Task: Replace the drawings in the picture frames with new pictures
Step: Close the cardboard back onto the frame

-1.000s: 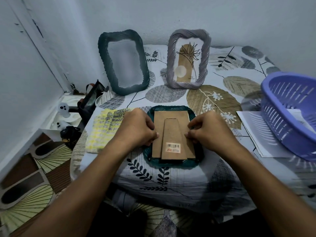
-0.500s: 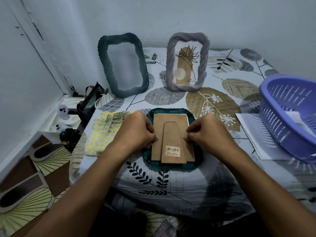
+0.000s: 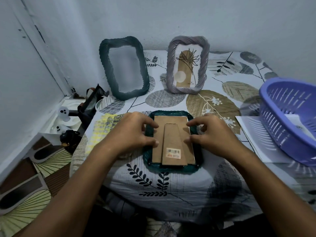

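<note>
1. While a teal frame (image 3: 172,166) lies face down on the worktop (image 3: 171,185) near its front edge, both hands work at the cardboard backing (image 3: 159,139) set into it, so the step in hand looks like freeing or seating that backing.
2. At the backing's left edge, the left hand (image 3: 131,132) has its fingers (image 3: 152,124) loosely spread, the tips touching or just over the card and the rim; nothing is gripped.
3. Opposite it, the right hand (image 3: 213,135) is spread in the same way at the right edge, and it too has hold of nothing that I can see.
4. A folded stand (image 3: 173,147) with a barcode sticker (image 3: 173,152) lies flat along the middle of the backing, between the two hands.
5. Whether small tabs or clips hold the backing is too small to tell; dark nubs show at the frame's lower corners.
6. Two more frames stand upright at the back against the wall: a dark frame (image 3: 124,67) whose pane looks blank or blurred, and a grey frame (image 3: 188,65) that shows a plant drawing.
7. Loose sheets (image 3: 253,137) lie to the right, partly under a purple basket (image 3: 290,117), well apart from the teal frame; they may be the new pictures, though that is a guess.
8. By my judgement the task is midway, with this frame in work.
9. Next, the fingers would need to get under an edge of the backing and lift it evenly, or press it flat if a picture is already in.
</note>
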Available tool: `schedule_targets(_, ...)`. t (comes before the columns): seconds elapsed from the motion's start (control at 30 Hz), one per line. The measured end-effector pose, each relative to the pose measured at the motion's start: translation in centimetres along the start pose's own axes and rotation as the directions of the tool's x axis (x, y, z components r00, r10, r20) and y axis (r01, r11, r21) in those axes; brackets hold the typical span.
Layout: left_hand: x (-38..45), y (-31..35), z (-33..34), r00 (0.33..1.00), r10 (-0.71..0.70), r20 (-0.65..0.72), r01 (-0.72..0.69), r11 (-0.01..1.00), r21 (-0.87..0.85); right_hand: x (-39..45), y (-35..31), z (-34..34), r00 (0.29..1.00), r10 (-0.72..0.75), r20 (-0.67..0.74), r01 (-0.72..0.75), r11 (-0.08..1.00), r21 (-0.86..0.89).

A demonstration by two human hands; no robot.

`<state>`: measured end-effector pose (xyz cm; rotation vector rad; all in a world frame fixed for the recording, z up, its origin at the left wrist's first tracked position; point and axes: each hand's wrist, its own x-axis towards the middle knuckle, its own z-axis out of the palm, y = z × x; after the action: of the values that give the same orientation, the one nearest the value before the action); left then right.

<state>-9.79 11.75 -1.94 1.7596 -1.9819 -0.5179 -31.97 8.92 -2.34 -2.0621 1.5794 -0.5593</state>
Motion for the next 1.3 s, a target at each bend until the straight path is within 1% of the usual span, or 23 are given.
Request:
schedule_targets(0.07,-0.1,-0.5,-0.4,0.996,0.072,0.058,-0.074,0.996,0.045,-0.2,0.3,-0.4,0.998,-0.036,0.055,0.036,0.999,-0.009)
schedule_targets(0.13,-0.1,-0.8,-0.5,0.988,0.094,0.12,-0.106,0.99,0.094,-0.4,0.5,-0.7,0.99,-0.066,0.126,0.071,0.997,-0.032)
schedule_targets(0.27,0.0,-1.2,-0.2,0.971,0.093,0.22,-0.131,0.977,0.168,-0.7,0.7,-1.2,0.967,-0.086,0.242,0.098,0.995,-0.035)
schedule_targets(0.37,-0.1,-1.4,0.0,0.963,0.064,0.261,-0.114,0.977,0.182,-0.8,0.9,-1.1,0.956,-0.098,0.276,0.114,0.993,-0.041)
schedule_targets(0.5,0.1,-1.7,0.2,0.955,0.063,0.291,-0.121,0.975,0.185,-0.8,1.2,-1.0,0.952,-0.116,0.283,0.139,0.988,-0.064)
schedule_targets(0.67,0.3,-1.8,0.3,0.953,0.063,0.296,-0.121,0.976,0.181,-0.6,1.4,-0.9,0.95,-0.124,0.288,0.143,0.989,-0.046)
schedule_targets(0.97,0.8,-2.3,0.5,0.949,0.067,0.307,-0.125,0.977,0.173,-0.4,1.3,-1.0,0.952,-0.116,0.283,0.124,0.992,-0.01)
schedule_targets(1.3,1.1,-2.6,0.6,0.949,0.07,0.308,-0.134,0.972,0.194,-0.3,1.3,-1.0,0.952,-0.109,0.287,0.12,0.992,-0.024)
